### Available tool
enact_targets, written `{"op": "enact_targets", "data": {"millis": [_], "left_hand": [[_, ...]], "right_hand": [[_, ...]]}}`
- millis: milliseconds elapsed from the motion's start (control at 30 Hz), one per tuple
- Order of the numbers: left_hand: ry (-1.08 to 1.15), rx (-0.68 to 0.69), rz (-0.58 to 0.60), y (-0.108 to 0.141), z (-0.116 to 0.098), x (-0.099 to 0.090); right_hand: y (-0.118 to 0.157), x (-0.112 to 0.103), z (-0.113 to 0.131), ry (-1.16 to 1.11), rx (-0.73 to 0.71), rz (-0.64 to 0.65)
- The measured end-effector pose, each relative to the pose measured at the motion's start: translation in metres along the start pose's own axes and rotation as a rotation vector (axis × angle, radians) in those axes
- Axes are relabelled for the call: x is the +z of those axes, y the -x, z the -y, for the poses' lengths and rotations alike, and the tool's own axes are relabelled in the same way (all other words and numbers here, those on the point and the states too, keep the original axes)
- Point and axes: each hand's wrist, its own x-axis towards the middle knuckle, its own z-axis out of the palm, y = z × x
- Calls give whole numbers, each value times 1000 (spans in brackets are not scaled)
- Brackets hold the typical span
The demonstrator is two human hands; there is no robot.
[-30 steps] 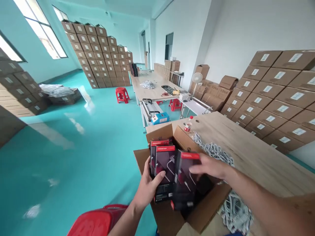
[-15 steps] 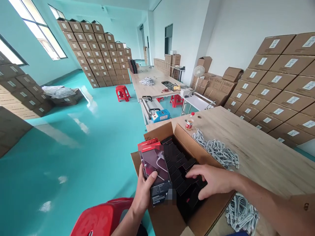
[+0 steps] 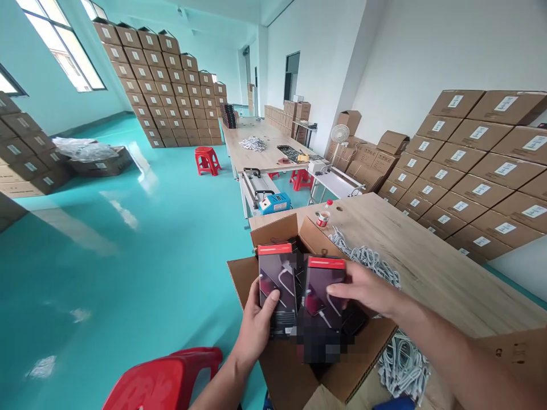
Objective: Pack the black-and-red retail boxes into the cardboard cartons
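Note:
My left hand (image 3: 258, 322) is closed around a dark cable box (image 3: 277, 285) with a red top edge, thumb across its printed front. In my right hand (image 3: 363, 287) is a second cable box (image 3: 323, 296) of the same look, gripped at its right side. Both are held side by side above an open carton (image 3: 290, 370), tilted so their fronts face me. More dark boxes lie inside the carton, mostly hidden behind the two held ones. Bundles of white cables (image 3: 376, 262) lie on the table just beyond my right hand.
A bottle with a red cap (image 3: 323, 217) stands on the wooden table (image 3: 427, 267) behind the carton. More cables (image 3: 404, 367) lie at its near right. A red stool (image 3: 162, 378) is at lower left. A blue machine (image 3: 274, 203) sits past the table's far end. Stacked cartons (image 3: 478, 188) line the right wall.
My right hand has come up out of the carton with a cable box, now beside the left one. The left hand's box has turned more upright.

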Motion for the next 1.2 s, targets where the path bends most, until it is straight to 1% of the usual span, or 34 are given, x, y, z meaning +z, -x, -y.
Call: {"op": "enact_targets", "data": {"millis": [100, 167, 233, 300, 400, 467, 567, 667, 700, 767, 833, 900, 967, 1033, 1100, 1200], "left_hand": [[242, -162, -83, -3, -4, -1], [366, -224, -111, -6, -5, -2], [440, -262, -121, -7, -5, -1], [462, -279, -119, -5, -4, 0], [462, -280, -109, 0, -4, 1], [480, -277, -136, 4, -6, 0], [542, -274, -172, 9, -10, -2], [601, -277, -191, 14, -13, -5], [610, -274, -200, 15, -12, -6], [620, -256, -216, 16, -11, -8], [630, -243, -228, 17, -9, -10], [618, -235, -230, 16, -5, -10], [573, -193, -200, 16, -1, -9], [495, -129, -126, 16, 2, -7], [390, -70, 7, 18, 3, -4], [168, 9, 241, 24, 1, 3]], "right_hand": [[15, -30, -11, -31, 77, 65], [18, -37, -19, -33, 110, 96], [14, -35, -25, -14, 113, 117], [6, -30, -29, 61, 83, 125], [-6, -27, -32, 175, 28, 90], [-11, -28, -36, 255, 37, 79], [-14, -25, -46, 482, 83, 129], [-9, -19, -55, 699, 49, 229], [-6, -17, -55, 743, 47, 259], [0, -16, -51, 801, 89, 295], [5, -16, -44, 827, 137, 284], [7, -17, -36, 804, 144, 241], [7, -14, -29, 698, 125, 192], [4, -7, -24, 534, 102, 162], [2, 6, -20, 363, 74, 157], [-2, 32, -17, 121, -27, 205]]}}
